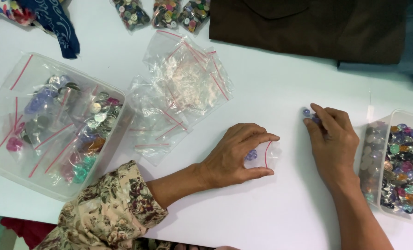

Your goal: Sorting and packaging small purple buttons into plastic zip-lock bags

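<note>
Centre of frame: left hand [236, 155] pinching open a small clear zip bag [267, 155] on the white surface [271, 88], while right hand [333, 139], centre right, grips purple buttons [307, 112] beside a button-filled tub [400, 162].

A small sewing or craft workroom, where buttons are sorted and bagged at a white counter [280, 88].

Clear plastic tubs [12, 153] hold buttons in small zip bags sealed with red strips; another tub [403, 115] at the right edge holds loose mixed buttons [403, 162]. A heap of empty zip bags [183, 78] lies mid-counter, filled bags of buttons [165, 13] sit along the far edge, and folded brown cloth [308, 28] and a blue patterned fabric [54, 18] lie beside them.
</note>
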